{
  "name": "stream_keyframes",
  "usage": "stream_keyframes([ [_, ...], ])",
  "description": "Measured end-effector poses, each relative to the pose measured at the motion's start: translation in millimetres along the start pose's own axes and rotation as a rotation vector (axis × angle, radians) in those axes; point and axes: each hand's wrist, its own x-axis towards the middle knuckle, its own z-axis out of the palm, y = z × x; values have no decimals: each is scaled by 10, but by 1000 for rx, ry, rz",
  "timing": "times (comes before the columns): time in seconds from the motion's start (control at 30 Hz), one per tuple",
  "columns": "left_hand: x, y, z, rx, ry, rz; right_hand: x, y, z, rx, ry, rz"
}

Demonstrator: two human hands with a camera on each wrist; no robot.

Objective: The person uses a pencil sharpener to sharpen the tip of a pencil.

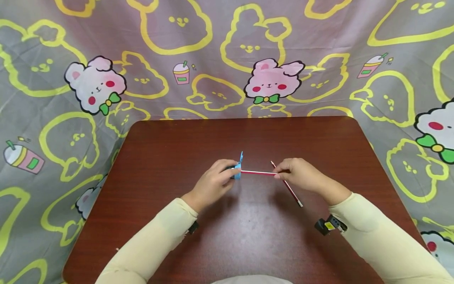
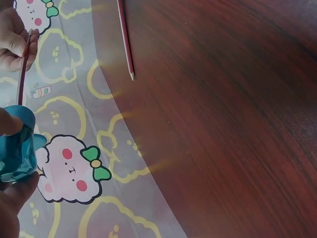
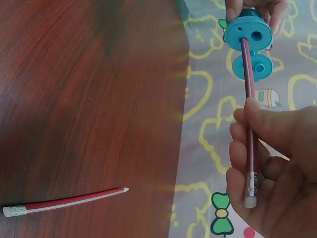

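Note:
My left hand (image 1: pixel 215 182) grips a blue pencil sharpener (image 3: pixel 249 30) with its round lid (image 3: pixel 253 67) flipped open. Two holes show in the sharpener's face. One of them takes the front end of a red-and-white striped pencil (image 3: pixel 249 89), whose tip is hidden inside. Thumb and fingers of my right hand (image 1: pixel 301 173) pinch this pencil along its rear half, near the white eraser end. Both hands hold it roughly level above the table. A second striped pencil (image 3: pixel 74 201) lies on the tabletop beneath my right hand, its pointed end facing away from me.
The dark red-brown table (image 1: pixel 170 150) has rounded corners. Behind it and along both sides hangs a grey cloth (image 1: pixel 209 39) printed with yellow outlines and white rabbits. A small black device (image 1: pixel 330 225) sits at my right wrist.

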Motion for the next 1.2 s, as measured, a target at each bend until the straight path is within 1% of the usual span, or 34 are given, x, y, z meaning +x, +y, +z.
stream_keyframes([
  [0.13,5,-9,7,-7,-2,-37,-27,-28,28,-48,72,44],
  [0.23,1,-17,3,-5,-2,-60,-51,-44,62,-89,144,39],
  [0.33,0,-21,-7,-14,-1,-84,-65,-38,113,-179,251,-42],
  [0.47,7,-18,-20,-36,-6,-113,-66,0,195,-294,441,-218],
  [0.53,11,-15,-25,-44,-10,-128,-64,22,230,-312,526,-306],
  [0.6,14,-11,-30,-51,-11,-144,-62,44,262,-320,597,-369],
  [0.7,18,-7,-37,-61,-9,-166,-59,60,299,-319,671,-418],
  [0.87,18,2,-35,-75,-20,-184,-63,68,343,-365,776,-433],
  [0.93,18,6,-30,-74,-22,-181,-68,67,351,-381,793,-436],
  [1.0,16,6,-25,-69,-19,-169,-71,66,354,-386,781,-432],
  [1.1,10,11,-23,-56,-17,-139,-86,63,343,-361,699,-396],
  [1.2,3,15,-21,-40,-28,-99,-101,51,312,-307,582,-335],
])
